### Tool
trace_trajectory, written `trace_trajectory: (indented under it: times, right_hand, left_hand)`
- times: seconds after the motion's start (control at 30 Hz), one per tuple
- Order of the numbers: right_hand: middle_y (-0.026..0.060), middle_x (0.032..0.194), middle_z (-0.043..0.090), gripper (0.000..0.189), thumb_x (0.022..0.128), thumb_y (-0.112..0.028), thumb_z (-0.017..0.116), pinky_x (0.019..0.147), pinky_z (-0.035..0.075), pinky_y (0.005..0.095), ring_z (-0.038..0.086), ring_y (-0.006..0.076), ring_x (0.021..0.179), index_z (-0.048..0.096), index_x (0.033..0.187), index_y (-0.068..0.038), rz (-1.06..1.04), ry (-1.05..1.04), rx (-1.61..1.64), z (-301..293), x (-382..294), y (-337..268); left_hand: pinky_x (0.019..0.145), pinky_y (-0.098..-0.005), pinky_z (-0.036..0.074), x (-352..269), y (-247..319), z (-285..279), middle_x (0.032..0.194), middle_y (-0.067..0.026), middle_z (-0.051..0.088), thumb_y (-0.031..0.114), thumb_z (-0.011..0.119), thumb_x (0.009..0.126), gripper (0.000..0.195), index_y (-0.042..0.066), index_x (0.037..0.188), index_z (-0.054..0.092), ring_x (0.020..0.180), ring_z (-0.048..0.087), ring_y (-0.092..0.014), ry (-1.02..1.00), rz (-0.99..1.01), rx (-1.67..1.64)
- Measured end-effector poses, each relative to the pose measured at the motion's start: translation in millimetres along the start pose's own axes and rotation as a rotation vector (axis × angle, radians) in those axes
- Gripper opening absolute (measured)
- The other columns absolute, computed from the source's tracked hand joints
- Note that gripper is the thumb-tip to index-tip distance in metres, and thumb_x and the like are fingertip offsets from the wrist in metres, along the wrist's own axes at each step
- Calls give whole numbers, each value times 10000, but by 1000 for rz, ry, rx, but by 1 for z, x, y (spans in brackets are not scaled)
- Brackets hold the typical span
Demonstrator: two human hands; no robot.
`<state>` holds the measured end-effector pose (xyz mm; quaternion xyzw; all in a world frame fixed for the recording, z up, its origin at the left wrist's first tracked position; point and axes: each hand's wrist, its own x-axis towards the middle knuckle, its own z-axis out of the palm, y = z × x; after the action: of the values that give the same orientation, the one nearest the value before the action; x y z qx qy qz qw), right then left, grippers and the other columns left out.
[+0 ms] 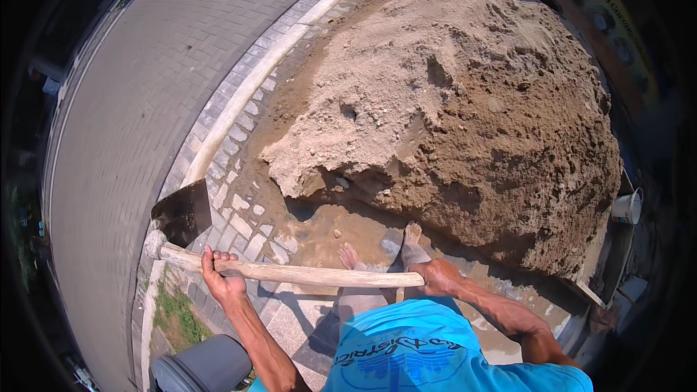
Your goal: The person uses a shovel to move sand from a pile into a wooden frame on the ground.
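A hoe with a pale wooden handle (305, 274) lies crosswise in front of my body. Its dark, flat metal blade (185, 213) is at the left end, above the paving by the curb. Near the blade end, my left hand (224, 275) supports the handle, thumb and fingers curled around it. My right hand (439, 276) grips the far right end of the handle. Beyond my bare feet rises a large pile of sand (457, 103), pale and dry on the left, darker and damp on its cut right side. The blade is apart from the sand.
A paved road (147, 87) runs along the left behind a pale curb (283, 41). A grey bin (201, 365) stands at lower left beside grass (177, 307). At right, a white bucket (627, 208) is by the pile's edge. A printed banner (610, 22) hangs at upper right.
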<state>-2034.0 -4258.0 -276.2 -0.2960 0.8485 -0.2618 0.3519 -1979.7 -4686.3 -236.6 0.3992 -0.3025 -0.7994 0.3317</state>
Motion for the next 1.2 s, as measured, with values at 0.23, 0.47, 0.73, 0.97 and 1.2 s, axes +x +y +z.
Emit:
trace_trajectory:
  times: [0.23, 0.47, 0.73, 0.97, 1.2]
  right_hand:
    - [124, 676, 605, 192, 629, -128, 640, 561, 465, 422, 596, 327, 644, 553, 794, -85, -17, 162, 64, -43, 0, 10]
    - [154, 699, 614, 253, 582, -146, 678, 602, 473, 425, 599, 352, 666, 590, 804, -65, 433, 136, -4, -72, -86, 108]
    - [202, 690, 600, 362, 600, -157, 692, 631, 463, 449, 596, 386, 703, 526, 889, -16, 632, -83, 119, -74, -108, 140]
    - [213, 691, 587, 407, 636, -128, 720, 598, 454, 394, 622, 344, 714, 461, 924, -2, 463, -231, 456, -117, -93, 106]
    - [138, 726, 575, 409, 651, -130, 691, 596, 434, 328, 554, 198, 659, 503, 984, 15, 423, -256, 662, -224, -90, 87]
  left_hand:
    - [548, -272, 408, -16, -3, 103, 667, 4, 482, 192, 632, 828, 165, 91, 791, 507, 599, 468, -107, -161, 123, 38]
    - [487, -296, 428, -94, -289, 138, 650, -15, 457, 189, 662, 798, 209, 80, 845, 490, 544, 470, -129, 14, -343, 158]
    - [446, -367, 474, -144, -438, 124, 649, -57, 477, 149, 684, 756, 280, 39, 860, 448, 499, 499, -184, -38, -908, 213]
    - [441, -337, 429, -29, -419, 131, 576, -6, 458, 138, 697, 752, 197, 94, 743, 505, 492, 482, -152, -34, -790, 293]
    - [472, -335, 409, -12, -411, 171, 556, -3, 447, 106, 645, 773, 175, 103, 718, 479, 474, 452, -143, -53, -890, 208]
